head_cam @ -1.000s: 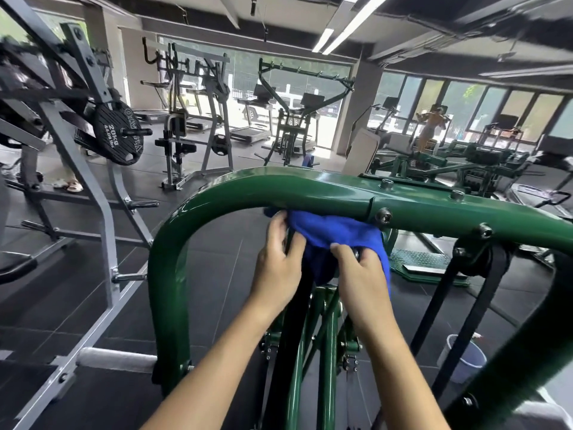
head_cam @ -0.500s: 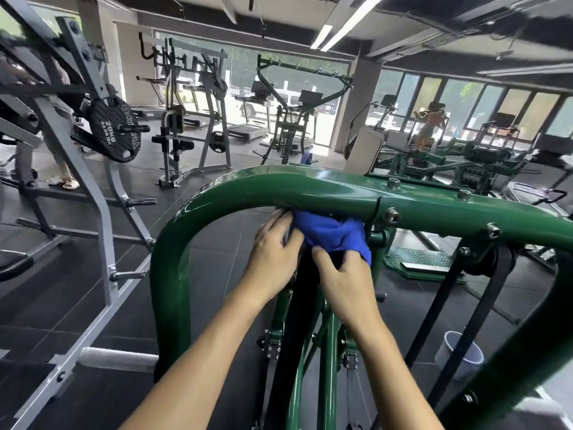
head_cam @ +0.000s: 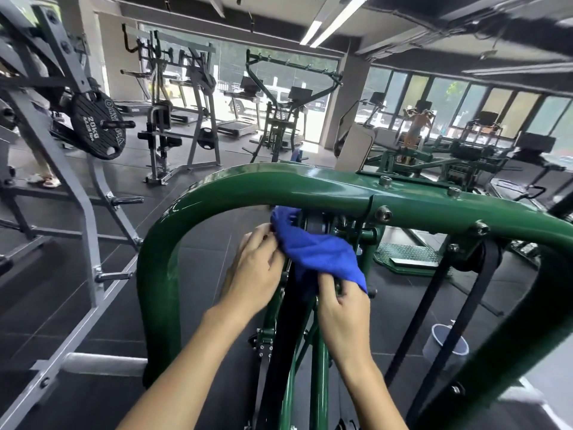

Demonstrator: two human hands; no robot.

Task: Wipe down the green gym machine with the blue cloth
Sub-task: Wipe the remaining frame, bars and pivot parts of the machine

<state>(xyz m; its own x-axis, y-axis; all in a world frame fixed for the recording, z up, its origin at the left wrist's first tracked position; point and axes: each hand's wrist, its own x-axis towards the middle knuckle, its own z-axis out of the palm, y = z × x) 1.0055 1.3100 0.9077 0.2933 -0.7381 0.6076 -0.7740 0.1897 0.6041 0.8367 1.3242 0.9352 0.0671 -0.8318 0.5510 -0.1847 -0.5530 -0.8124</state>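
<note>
1. green gym machine: its curved top tube arches in front of me and its uprights drop between my forearms; the base is cut off by the lower edge of the view; the tube's underside is in shadow, so I cannot tell which parts are clean.
2. black belt: hangs at the right from a bracket under the tube; its lower end runs out of sight.
3. bucket: pale, on the floor to the right, well apart from my hands; contents not visible.
4. blue cloth: bunched just under the tube and stretched between my hands; I judge a fold could drag into the hardware there and snag; it could also drop inside the frame if one grip slackens (awkward to fetch).
5. left hand: fingers curled, pinching the cloth's left edge; the fingertips are mostly hidden.
6. right hand: fingers clenched on the cloth's lower corner, close beside the upright's fittings; a hard pull may scrape my knuckles.
7. pulley: dark wheel under the tube, partly covered by cloth and blurred; I cannot tell whether the cloth touches it.
</note>
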